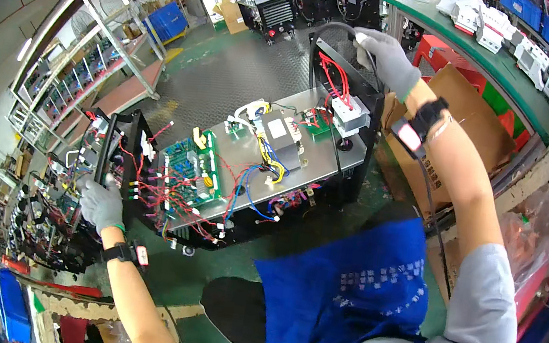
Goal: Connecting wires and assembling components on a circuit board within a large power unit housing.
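Observation:
Before me stands a black metal machine chassis with a bare silver plate (243, 198) on top. My left hand (102, 206), in a grey glove, grips the black end frame (111, 150) at the chassis's left end. At the far right end my gloved right hand (389, 62) is raised, its fingers closed on a thick black cable (335, 27) that arches over the black end panel. On the plate sit a green circuit board (191, 171) with many thin red wires, a grey boxed unit (279, 137) with yellow and blue leads, and a silver block (350, 115) with red wires.
An open cardboard box (431, 137) lies beside the chassis on the right. Behind it is a green-topped bench (433, 22) with white units. More wired assemblies (45, 225) stand on the left, near a metal rack (109, 32). Black machines (269, 4) line the back.

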`<state>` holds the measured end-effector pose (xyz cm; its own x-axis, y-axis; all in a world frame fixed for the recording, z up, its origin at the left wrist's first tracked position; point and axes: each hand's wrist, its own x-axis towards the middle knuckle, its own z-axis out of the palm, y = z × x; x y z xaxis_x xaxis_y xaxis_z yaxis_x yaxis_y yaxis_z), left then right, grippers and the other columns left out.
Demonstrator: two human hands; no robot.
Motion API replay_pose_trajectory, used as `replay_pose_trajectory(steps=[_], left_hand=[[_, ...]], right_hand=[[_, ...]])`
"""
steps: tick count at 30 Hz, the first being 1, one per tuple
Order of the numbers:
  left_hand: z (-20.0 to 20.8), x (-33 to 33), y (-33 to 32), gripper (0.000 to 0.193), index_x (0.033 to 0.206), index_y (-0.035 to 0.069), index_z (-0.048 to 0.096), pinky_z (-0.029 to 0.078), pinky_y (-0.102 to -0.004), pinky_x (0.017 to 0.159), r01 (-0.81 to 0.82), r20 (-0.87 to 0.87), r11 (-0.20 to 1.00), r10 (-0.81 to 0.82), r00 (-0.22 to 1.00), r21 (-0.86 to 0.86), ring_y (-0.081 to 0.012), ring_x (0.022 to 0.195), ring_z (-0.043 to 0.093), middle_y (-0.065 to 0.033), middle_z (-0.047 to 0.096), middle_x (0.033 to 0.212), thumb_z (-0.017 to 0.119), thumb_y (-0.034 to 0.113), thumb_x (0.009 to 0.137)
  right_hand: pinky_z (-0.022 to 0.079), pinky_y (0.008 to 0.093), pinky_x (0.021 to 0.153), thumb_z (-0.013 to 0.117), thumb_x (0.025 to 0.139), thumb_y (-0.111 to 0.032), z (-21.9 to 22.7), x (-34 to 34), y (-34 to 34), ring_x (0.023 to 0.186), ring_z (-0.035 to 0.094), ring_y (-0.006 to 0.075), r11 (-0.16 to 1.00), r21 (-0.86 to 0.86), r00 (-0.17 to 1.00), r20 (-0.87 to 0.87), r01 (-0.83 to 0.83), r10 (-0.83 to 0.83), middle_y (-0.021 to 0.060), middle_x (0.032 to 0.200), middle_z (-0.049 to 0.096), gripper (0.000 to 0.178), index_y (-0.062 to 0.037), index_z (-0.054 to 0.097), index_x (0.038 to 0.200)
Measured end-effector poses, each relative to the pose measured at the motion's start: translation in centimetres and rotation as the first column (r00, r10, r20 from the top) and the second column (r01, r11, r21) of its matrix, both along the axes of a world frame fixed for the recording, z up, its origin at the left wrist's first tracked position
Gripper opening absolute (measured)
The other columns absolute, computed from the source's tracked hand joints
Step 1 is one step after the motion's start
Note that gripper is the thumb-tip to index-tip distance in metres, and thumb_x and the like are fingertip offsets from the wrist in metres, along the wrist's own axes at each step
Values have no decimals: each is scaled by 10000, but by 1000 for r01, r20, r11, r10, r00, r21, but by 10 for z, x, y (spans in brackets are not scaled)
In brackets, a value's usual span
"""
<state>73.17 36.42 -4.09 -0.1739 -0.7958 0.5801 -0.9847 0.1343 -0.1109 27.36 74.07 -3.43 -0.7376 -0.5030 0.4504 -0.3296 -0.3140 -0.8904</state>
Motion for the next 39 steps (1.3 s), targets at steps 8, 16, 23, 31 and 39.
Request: replay_pose_trajectory(steps=[8, 16, 23, 31, 39], left_hand=[[-4, 9, 15, 585, 1070, -10, 552, 500, -468, 750, 80, -35, 995, -82, 996, -57, -381, 897, 616, -219, 622, 963, 454, 542, 901], [-8, 14, 15, 587, 1199, -18, 529, 440, -465, 827, 138, -61, 984, -145, 988, -111, -398, 964, 575, -242, 592, 1119, 443, 498, 934], [-9, 26, 0, 401, 1148, 15, 542, 457, -468, 722, 88, -55, 995, -91, 994, -55, -370, 865, 594, -199, 613, 973, 482, 356, 947], [-14, 35, 2, 332, 1153, 35, 527, 470, -481, 668, 86, -36, 993, -89, 995, -85, -376, 801, 607, -191, 612, 901, 495, 290, 943], [-30, 52, -13, 296, 1133, 44, 532, 455, -467, 662, 106, 21, 977, -104, 994, -185, -358, 797, 602, -177, 604, 889, 478, 273, 953]], right_hand=[[506, 243, 636, 563, 898, -76, -7, -92, -3, 711, 600, 135, 995, -95, 986, 166, -13, 28, 76, 879, 626, 270, 15, 586, 1152], [522, 267, 670, 517, 895, -63, -4, -99, 20, 737, 627, 152, 987, 141, 982, 162, 75, -98, 110, 909, 642, 384, 26, 513, 1269], [433, 261, 503, 511, 906, -103, 13, -78, -5, 542, 523, 125, 900, 413, 981, 181, -136, 65, 58, 685, 568, 206, 49, 577, 1028], [368, 296, 401, 537, 874, -1, 36, -125, -37, 446, 514, 154, 973, 233, 974, 219, 10, -62, 124, 690, 601, 317, 56, 563, 1185], [527, 327, 555, 617, 798, -120, 79, -149, -61, 636, 657, 215, 843, 353, 748, -658, 405, -84, 115, 793, 680, 299, -29, 656, 1081]])
